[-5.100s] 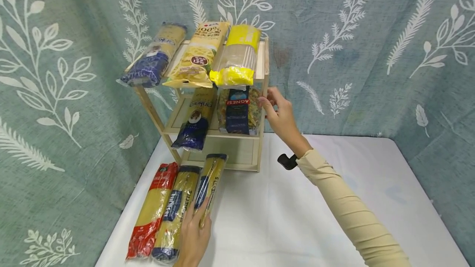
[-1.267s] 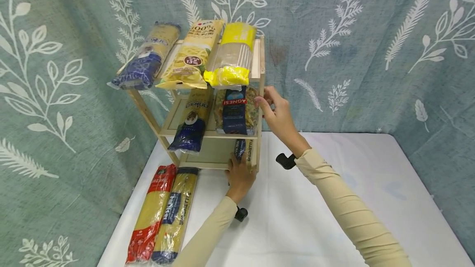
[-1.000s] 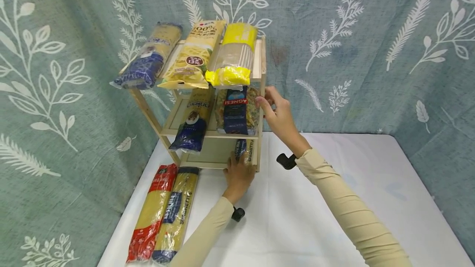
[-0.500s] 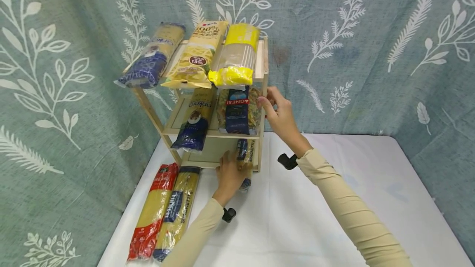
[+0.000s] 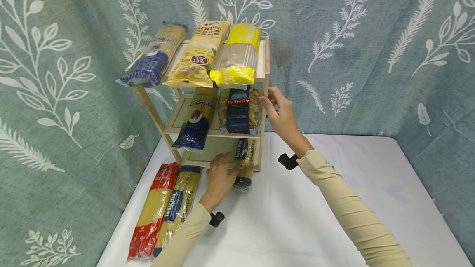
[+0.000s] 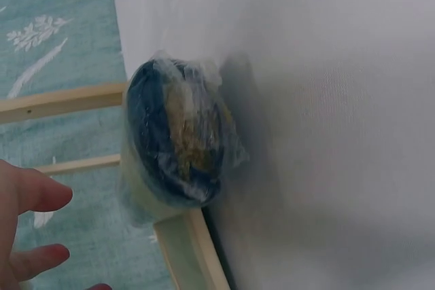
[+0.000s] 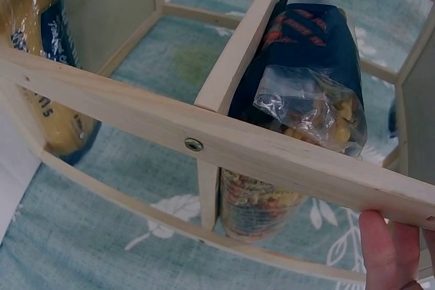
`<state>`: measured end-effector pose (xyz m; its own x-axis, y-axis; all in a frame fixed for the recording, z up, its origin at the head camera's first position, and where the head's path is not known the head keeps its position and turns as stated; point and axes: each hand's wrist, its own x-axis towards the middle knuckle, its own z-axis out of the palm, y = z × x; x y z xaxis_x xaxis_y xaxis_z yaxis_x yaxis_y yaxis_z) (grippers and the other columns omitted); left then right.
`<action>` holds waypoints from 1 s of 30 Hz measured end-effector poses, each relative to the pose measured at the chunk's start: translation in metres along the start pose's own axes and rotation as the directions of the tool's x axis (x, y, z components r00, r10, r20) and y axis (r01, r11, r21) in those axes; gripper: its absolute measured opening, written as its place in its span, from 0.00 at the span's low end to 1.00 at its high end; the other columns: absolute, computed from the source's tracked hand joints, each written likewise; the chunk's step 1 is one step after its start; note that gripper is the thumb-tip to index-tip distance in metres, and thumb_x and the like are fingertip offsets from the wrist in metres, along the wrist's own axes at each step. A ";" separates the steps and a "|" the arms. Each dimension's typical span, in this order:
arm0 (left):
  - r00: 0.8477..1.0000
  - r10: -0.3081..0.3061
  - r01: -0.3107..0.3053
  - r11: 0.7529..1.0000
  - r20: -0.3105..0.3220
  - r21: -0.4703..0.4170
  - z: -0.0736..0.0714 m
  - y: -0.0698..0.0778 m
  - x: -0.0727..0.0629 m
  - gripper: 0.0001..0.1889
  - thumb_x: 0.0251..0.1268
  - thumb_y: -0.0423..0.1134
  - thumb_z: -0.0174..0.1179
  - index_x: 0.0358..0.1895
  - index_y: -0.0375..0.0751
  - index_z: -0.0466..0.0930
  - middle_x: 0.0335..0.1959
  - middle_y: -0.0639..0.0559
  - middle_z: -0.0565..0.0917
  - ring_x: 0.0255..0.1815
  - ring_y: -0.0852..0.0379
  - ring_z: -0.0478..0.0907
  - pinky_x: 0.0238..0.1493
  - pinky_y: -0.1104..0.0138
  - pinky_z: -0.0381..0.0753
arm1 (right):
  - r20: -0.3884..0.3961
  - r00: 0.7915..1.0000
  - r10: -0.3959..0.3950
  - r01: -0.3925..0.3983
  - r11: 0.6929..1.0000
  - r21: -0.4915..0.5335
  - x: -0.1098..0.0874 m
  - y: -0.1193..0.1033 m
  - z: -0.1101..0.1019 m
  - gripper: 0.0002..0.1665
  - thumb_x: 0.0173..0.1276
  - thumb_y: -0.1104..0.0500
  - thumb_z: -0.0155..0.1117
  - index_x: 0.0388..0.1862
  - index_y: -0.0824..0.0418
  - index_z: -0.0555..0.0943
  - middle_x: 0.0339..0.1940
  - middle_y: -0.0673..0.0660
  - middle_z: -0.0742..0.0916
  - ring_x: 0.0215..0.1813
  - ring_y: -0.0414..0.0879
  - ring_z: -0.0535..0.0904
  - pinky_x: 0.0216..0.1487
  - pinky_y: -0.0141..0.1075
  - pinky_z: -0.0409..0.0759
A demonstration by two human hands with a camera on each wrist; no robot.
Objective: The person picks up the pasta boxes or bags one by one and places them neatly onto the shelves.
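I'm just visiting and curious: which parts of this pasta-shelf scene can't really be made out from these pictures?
- Spaghetti pack: head view, its far end is hidden under the middle shelf.
- Left hand: left wrist view cuts it at the edge; contact with the pack is unclear.
- Right hand: head view, fingertips hidden behind the rack post.

Both arms wear long, close-fitting sleeves of a pale cream-beige knit. The right sleeve (image 5: 349, 213) runs in from about five o'clock of the head view and ends in a snug cuff at the wrist, with soft creases along the forearm. The left sleeve (image 5: 182, 238) enters from six o'clock in the same cloth. A small black, rounded camera mount (image 5: 287, 161) sits at the right wrist, and a matching black mount (image 5: 217, 219) at the left wrist. The hands are bare, without rings or gloves.
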<state>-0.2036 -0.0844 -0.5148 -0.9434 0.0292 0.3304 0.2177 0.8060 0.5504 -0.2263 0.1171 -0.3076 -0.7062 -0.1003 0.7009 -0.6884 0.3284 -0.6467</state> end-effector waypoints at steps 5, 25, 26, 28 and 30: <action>1.000 -0.006 0.006 1.000 0.017 0.007 -0.009 -0.002 -0.003 0.26 0.61 0.45 0.63 0.63 0.48 0.72 0.60 0.40 0.73 0.58 0.39 0.69 0.46 0.42 0.72 | -0.002 1.000 0.006 -0.006 1.000 0.023 0.001 0.026 0.006 0.09 0.73 0.64 0.51 0.47 0.67 0.73 0.30 0.60 0.81 0.27 0.54 0.73 0.21 0.45 0.81; 0.997 0.076 -0.074 0.995 -0.035 0.062 -0.040 -0.040 -0.028 0.25 0.53 0.40 0.68 0.57 0.41 0.77 0.53 0.40 0.78 0.52 0.41 0.75 0.48 0.48 0.77 | -0.001 1.000 0.001 -0.001 1.000 0.003 0.000 0.038 0.007 0.07 0.74 0.63 0.50 0.46 0.63 0.73 0.30 0.56 0.82 0.26 0.46 0.72 0.20 0.34 0.79; 0.996 0.082 -0.080 0.994 -0.030 0.071 -0.042 -0.041 -0.030 0.25 0.54 0.40 0.68 0.57 0.41 0.77 0.53 0.40 0.78 0.52 0.41 0.75 0.48 0.48 0.77 | -0.002 1.000 0.000 0.000 1.000 0.001 0.000 0.036 0.007 0.07 0.74 0.64 0.50 0.46 0.64 0.73 0.30 0.56 0.82 0.26 0.45 0.72 0.20 0.35 0.79; 0.995 0.097 -0.095 0.992 -0.022 0.082 -0.046 -0.043 -0.033 0.25 0.54 0.39 0.68 0.57 0.40 0.77 0.53 0.38 0.77 0.52 0.40 0.75 0.48 0.47 0.77 | -0.002 1.000 -0.002 0.002 1.000 -0.007 0.000 0.029 0.005 0.07 0.73 0.66 0.50 0.46 0.66 0.73 0.30 0.58 0.81 0.26 0.44 0.71 0.20 0.37 0.79; 0.994 0.109 -0.107 0.990 -0.017 0.090 -0.050 -0.045 -0.036 0.25 0.54 0.39 0.68 0.57 0.40 0.77 0.53 0.37 0.77 0.52 0.39 0.74 0.48 0.46 0.76 | -0.001 1.000 -0.003 0.003 1.000 -0.009 0.000 0.019 0.004 0.07 0.73 0.67 0.50 0.46 0.69 0.73 0.30 0.60 0.81 0.26 0.45 0.72 0.21 0.39 0.80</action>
<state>-0.1671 -0.1513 -0.5133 -0.9096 0.1072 0.4014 0.2943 0.8482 0.4403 -0.2404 0.1200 -0.3210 -0.7039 -0.1007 0.7031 -0.6892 0.3361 -0.6418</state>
